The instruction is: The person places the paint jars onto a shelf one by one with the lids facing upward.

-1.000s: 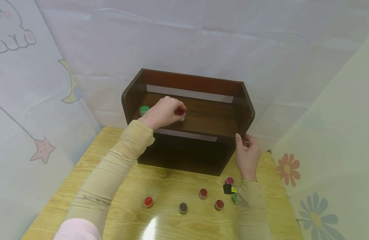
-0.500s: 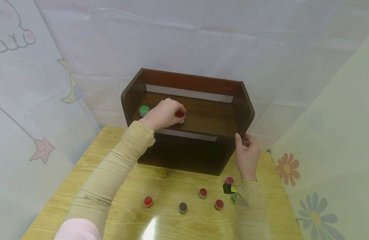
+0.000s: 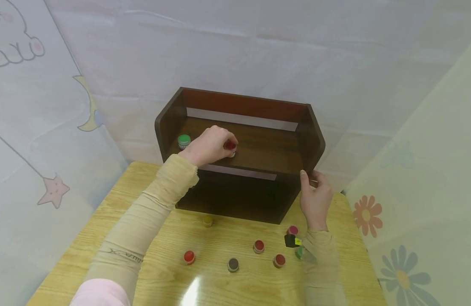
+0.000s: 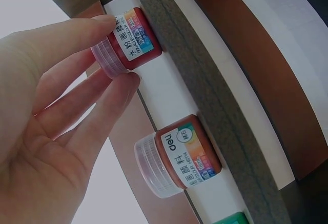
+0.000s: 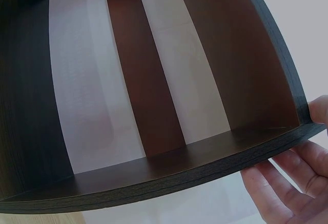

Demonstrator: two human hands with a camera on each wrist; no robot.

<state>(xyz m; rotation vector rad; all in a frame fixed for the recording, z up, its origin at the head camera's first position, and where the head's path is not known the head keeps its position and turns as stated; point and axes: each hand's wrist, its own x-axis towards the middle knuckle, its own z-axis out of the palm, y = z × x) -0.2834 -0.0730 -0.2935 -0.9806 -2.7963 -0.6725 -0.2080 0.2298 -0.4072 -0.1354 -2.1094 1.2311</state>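
My left hand [image 3: 208, 146] pinches a jar of dark red gouache paint [image 4: 136, 39] by its clear lid. The jar stands upright at the front of the upper board of a dark brown wooden shelf unit [image 3: 266, 146]. In the left wrist view, a brownish-red paint jar [image 4: 189, 155] stands beside it, and a green paint jar [image 3: 184, 141] is farther along toward the left end. My forearm and hand hide the brownish-red one in the head view. My right hand [image 3: 316, 197] grips the unit's right side panel [image 5: 184, 180], thumb on the front edge and fingers behind.
Several paint jars sit on the wooden table [image 3: 163, 276] before the unit: yellow [image 3: 208, 221], bright red [image 3: 189, 257], dark grey [image 3: 233, 264], magenta [image 3: 293, 230], others red and green. A small black object [image 3: 290, 241] lies by the right wrist. Printed cloth walls surround the table.
My left hand has shifted slightly toward the shelf's front edge with the dark red jar, then held still. The right hand keeps its place on the side panel.
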